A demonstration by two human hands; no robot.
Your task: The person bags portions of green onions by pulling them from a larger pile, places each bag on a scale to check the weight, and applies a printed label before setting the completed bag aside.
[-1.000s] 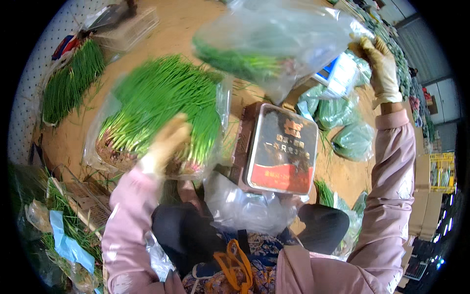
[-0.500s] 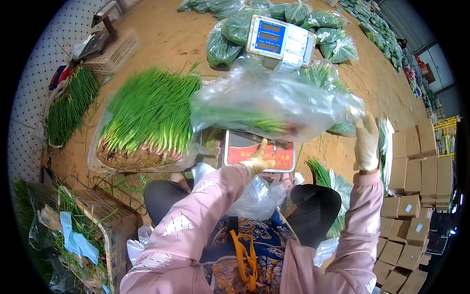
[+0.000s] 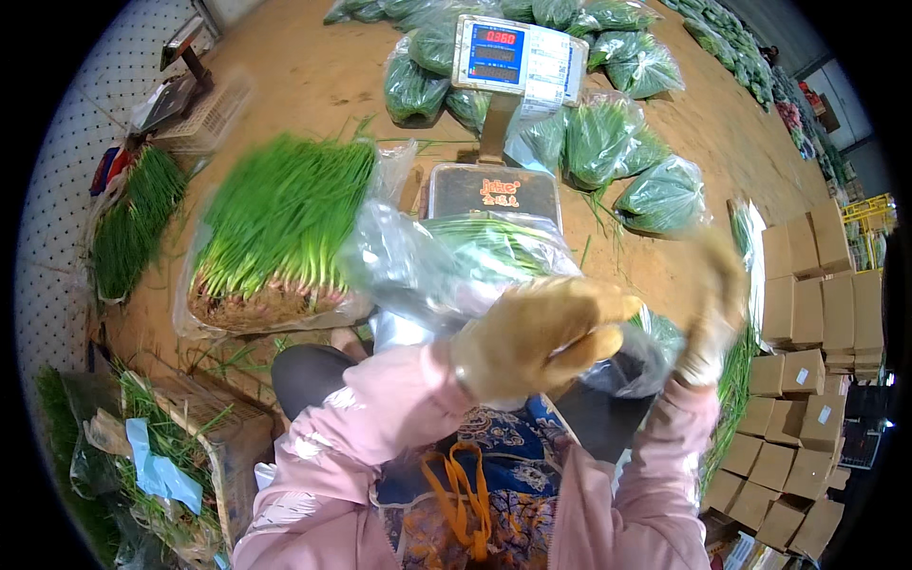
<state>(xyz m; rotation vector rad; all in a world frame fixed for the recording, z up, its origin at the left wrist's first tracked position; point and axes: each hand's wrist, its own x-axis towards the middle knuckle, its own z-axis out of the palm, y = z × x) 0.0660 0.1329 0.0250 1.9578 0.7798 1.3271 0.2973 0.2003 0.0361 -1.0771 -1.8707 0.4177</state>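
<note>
A clear plastic bag of green onions lies across the front of a digital scale, close to my lap. Raised in front of the bag is my gloved left hand. Its fingers point right and bend loosely, with a gap at the thumb and nothing visible between them. The hand hides part of the bag. Loose plastic shows just below its fingertips. My gloved right hand is lifted to the right, apart from the bag, with its fingers smeared by motion.
A large pile of green onions rests on plastic at left. Several filled bags stand behind and right of the scale. A crate of trimmings is at lower left, cardboard boxes are stacked right, and another scale stands far left.
The bag of green onions has come down and nearer to me, uncovering the scale's pan and post. My left hand has risen in front of it. My right hand has left the bag's end.
</note>
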